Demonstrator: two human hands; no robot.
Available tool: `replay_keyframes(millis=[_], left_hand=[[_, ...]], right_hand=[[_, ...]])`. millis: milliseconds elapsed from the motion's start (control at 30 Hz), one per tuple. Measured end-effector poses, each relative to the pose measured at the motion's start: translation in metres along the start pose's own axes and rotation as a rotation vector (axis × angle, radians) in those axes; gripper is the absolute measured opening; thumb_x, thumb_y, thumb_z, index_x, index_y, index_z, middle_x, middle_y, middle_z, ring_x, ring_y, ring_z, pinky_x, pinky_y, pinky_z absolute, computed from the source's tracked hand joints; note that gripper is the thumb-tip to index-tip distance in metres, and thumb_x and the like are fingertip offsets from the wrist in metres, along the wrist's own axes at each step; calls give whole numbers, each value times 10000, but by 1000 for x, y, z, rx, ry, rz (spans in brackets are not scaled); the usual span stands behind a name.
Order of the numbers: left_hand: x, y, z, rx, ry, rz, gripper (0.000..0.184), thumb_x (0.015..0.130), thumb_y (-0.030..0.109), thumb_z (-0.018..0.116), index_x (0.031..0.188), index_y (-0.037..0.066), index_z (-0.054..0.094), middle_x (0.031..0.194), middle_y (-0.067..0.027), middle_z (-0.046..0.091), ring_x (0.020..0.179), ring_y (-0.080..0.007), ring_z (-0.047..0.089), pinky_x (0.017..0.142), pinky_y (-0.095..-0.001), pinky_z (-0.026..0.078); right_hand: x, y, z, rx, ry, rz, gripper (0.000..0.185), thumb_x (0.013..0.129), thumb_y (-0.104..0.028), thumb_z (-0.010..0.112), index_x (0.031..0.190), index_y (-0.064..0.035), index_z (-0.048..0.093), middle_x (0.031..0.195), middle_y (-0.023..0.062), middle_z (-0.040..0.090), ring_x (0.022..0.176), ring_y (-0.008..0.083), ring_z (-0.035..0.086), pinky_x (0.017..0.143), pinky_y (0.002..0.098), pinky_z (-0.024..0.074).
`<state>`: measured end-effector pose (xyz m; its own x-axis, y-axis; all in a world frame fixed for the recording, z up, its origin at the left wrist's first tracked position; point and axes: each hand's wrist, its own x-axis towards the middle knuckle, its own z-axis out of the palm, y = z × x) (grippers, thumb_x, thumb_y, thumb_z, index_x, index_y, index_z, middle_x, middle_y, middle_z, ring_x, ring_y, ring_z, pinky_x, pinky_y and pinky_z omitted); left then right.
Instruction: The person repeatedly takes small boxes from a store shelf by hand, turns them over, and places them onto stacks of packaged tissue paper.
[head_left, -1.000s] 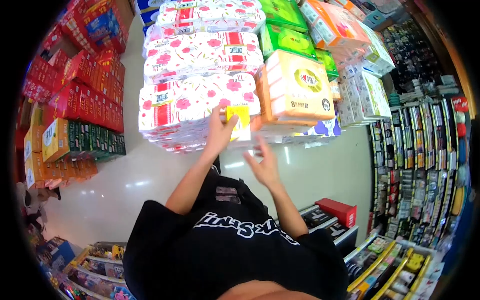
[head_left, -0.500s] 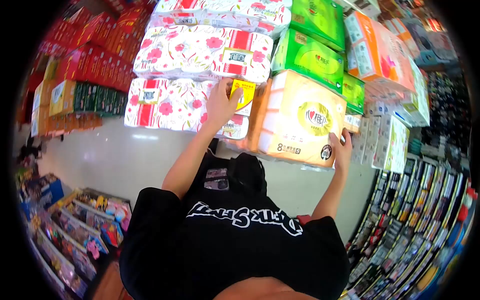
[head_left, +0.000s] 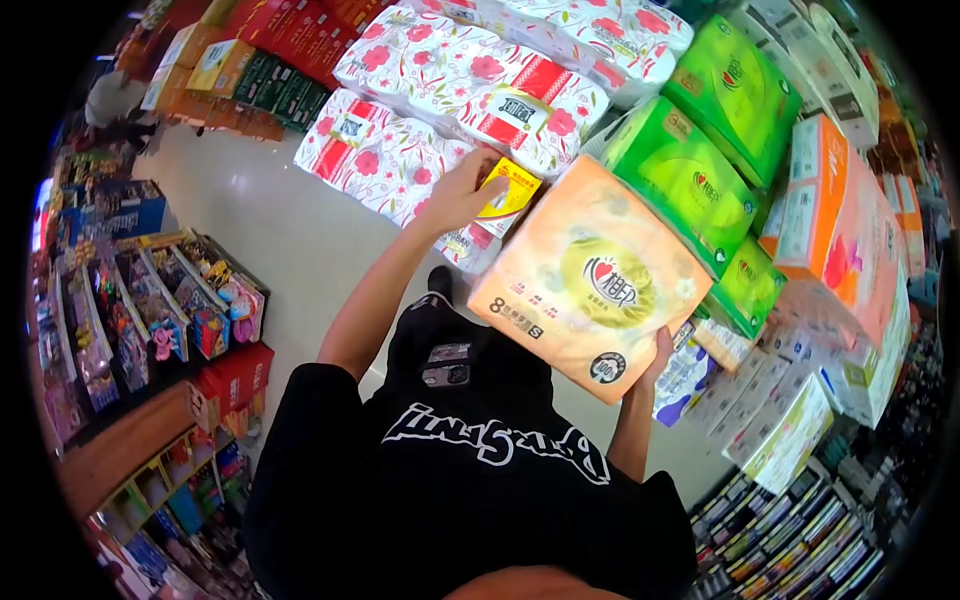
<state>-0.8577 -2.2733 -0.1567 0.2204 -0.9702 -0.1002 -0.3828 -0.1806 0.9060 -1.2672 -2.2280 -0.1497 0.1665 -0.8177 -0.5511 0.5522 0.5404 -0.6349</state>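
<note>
My left hand [head_left: 458, 196] is closed on a small yellow and white box [head_left: 511, 194], beside white toilet roll packs with pink flowers [head_left: 385, 155]. At the lower right edge of an orange tissue pack [head_left: 590, 275], my right hand [head_left: 655, 360] grips the corner; its fingers are partly hidden by the pack. The pack's printed face is turned up toward me, tilted, with its left side close to the yellow box. Green tissue packs [head_left: 685, 185] lie just behind it.
Orange and white packs [head_left: 835, 220] stand at the right. Red boxes [head_left: 290, 40] are stacked at the upper left. Shelves of small goods [head_left: 150, 300] stand on the left, and racks [head_left: 790, 530] at the lower right. A person [head_left: 115, 100] is at the far upper left.
My right hand has moved from beside the toilet rolls to the orange pack and gripped it. The pack has come nearer and tilted. The view has turned; my left hand still holds the yellow box.
</note>
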Motion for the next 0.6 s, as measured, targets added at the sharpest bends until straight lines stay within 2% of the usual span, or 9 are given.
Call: replay_keyframes(millis=[200, 267, 400, 433, 467, 500, 533, 567, 600], left_hand=[[0, -13, 16, 23, 76, -12, 474, 948, 380, 623, 1288, 67, 516, 1172, -133, 643, 1059, -260, 649, 918, -362, 487], [-4, 6, 11, 129, 78, -27, 495, 919, 422, 639, 1278, 98, 534, 1156, -120, 656, 1056, -272, 649, 907, -374, 489], [-7, 18, 15, 100, 161, -85, 497, 871, 441, 676, 1217, 95, 592, 1155, -117, 669, 1049, -273, 652, 887, -393, 499], [-2, 8, 20, 134, 161, -44, 502, 865, 443, 682, 1212, 89, 607, 1146, -122, 675, 1032, -278, 656, 883, -397, 502], [4, -1, 19, 176, 166, -9, 507, 858, 446, 688, 1207, 84, 622, 1137, -126, 680, 1014, -284, 660, 879, -401, 505], [3, 10, 13, 150, 113, -26, 528, 866, 453, 685, 1236, 81, 626, 1143, -131, 683, 1014, -284, 660, 878, -411, 508], [2, 8, 10, -52, 32, 6, 554, 883, 474, 667, 1265, 76, 616, 1172, -149, 674, 1047, -291, 650, 887, -426, 504], [-2, 2, 8, -60, 13, 117, 581, 904, 496, 638, 1290, 64, 599, 1210, -169, 659, 1077, -295, 641, 911, -435, 497], [-13, -2, 5, -87, 13, 208, 601, 924, 492, 609, 1328, 50, 562, 1245, -208, 633, 1101, -337, 625, 944, -440, 485]], right_hand=[[4, -5, 11, 3, -20, 11, 684, 970, -452, 466, 1471, 3, 366, 1403, 192, 523, 1249, 335, 540, 1063, 433, 436], [10, -1, 7, 34, -31, 7, 687, 972, -460, 470, 1477, -6, 362, 1415, 187, 515, 1248, 341, 539, 1067, 438, 437], [20, 2, -9, 2, -54, -63, 677, 968, -450, 516, 1464, -9, 379, 1374, 170, 543, 1197, 327, 574, 1035, 429, 470], [36, 1, -33, -150, -35, -143, 666, 968, -442, 537, 1450, -4, 395, 1356, 161, 549, 1187, 308, 576, 1032, 417, 470], [30, -8, -30, -228, 51, -85, 645, 977, -425, 549, 1438, 2, 405, 1333, 154, 564, 1180, 285, 576, 1026, 400, 470], [41, -18, -51, -475, 70, -184, 641, 977, -454, 558, 1403, 12, 445, 1281, 144, 592, 1115, 274, 604, 996, 393, 484], [61, -33, -90, -1089, 73, -534, 631, 968, -380, 620, 1401, 39, 430, 1276, 152, 589, 1125, 255, 591, 996, 383, 477], [36, -54, -39, -909, 196, -404, 645, 938, -280, 690, 1416, 53, 413, 1286, 161, 577, 1155, 245, 569, 989, 382, 478], [1, -72, 12, -1230, 324, -456, 644, 919, -220, 717, 1423, 48, 418, 1294, 172, 579, 1153, 268, 576, 968, 386, 490]])
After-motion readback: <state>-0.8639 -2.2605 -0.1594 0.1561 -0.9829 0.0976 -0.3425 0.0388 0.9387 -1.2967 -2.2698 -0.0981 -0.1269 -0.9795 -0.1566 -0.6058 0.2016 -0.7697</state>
